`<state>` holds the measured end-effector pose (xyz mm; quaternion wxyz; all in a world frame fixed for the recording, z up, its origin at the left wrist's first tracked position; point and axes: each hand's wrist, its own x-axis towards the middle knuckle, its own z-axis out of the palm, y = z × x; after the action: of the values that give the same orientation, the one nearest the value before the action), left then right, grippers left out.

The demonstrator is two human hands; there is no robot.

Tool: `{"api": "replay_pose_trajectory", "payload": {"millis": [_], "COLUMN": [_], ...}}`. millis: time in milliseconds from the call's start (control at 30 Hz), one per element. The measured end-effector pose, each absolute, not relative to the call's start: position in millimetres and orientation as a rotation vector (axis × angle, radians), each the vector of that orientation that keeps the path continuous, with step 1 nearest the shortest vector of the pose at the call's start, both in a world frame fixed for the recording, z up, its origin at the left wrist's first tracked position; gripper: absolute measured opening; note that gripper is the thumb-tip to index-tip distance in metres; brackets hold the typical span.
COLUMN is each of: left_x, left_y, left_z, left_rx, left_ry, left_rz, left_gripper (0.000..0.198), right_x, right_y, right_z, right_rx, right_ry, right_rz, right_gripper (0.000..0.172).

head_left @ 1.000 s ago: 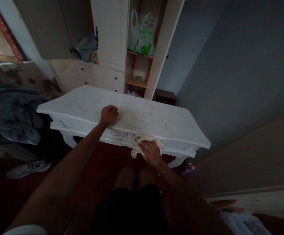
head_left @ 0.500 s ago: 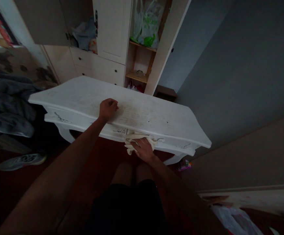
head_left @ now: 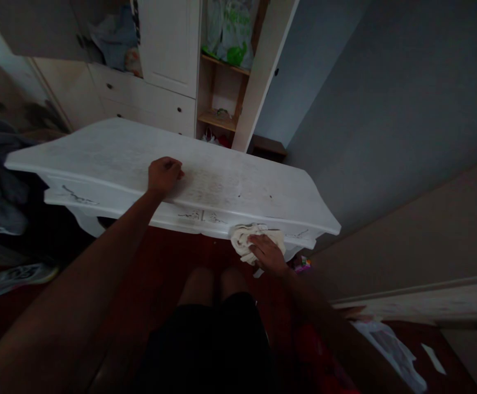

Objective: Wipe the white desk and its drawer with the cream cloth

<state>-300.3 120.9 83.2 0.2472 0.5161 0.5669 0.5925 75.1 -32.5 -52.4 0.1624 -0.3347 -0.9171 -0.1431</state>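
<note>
A white table [head_left: 98, 143] with carved front panels stands before me, its top smudged with grey-brown marks. My left hand [head_left: 165, 174] rests on that top in a loose fist, and nothing shows between its curled fingers. At the right part of the table's front edge, my right hand [head_left: 268, 253] holds a cream cloth [head_left: 244, 243] bunched under its fingers. The cloth lies against the front panel, and part of it hangs below. Dark carved ornament [head_left: 202, 216] shows at the middle of the front, left of the cloth.
Behind the table stands a white wardrobe [head_left: 170, 49] with open doors and plastic bags [head_left: 234, 33] on a shelf. Grey fabric [head_left: 0, 191] is heaped at the left, above a shoe [head_left: 16, 278]. A plastic bag [head_left: 390, 350] lies at the lower right.
My right hand has slid the cloth rightward along the table's front, uncovering the carved middle. My left hand stays on the top in a fist. The view has shifted somewhat right.
</note>
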Motion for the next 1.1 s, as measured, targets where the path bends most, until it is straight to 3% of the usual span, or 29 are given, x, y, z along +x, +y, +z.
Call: {"api": "replay_pose_trajectory", "payload": {"millis": [367,533,867,1100], "left_x": [-297,-294,-294,-295], "left_y": [117,112,113,117], "left_z": [88,93,91,88], "left_rx": [1.468,1.482,1.529,1.493], "left_ry": [1.621,1.654,1.673,1.659], "left_rz": [1.581,1.535,1.532,1.577], "left_gripper": [0.01,0.011,0.011,0.009], "right_x": [196,153,47,27], "right_y": [-69,-64,-41,-46], "right_z": [-29,-37,-43,-37], "right_rx": [-1.469,-1.54,-1.42,-1.401], "right_ry": [-2.216,-1.909,-1.689,-1.892], "right_rz": [-0.383,-0.334,-0.321,-0.295], "right_gripper": [0.037,0.043,0.035,0.046]}}
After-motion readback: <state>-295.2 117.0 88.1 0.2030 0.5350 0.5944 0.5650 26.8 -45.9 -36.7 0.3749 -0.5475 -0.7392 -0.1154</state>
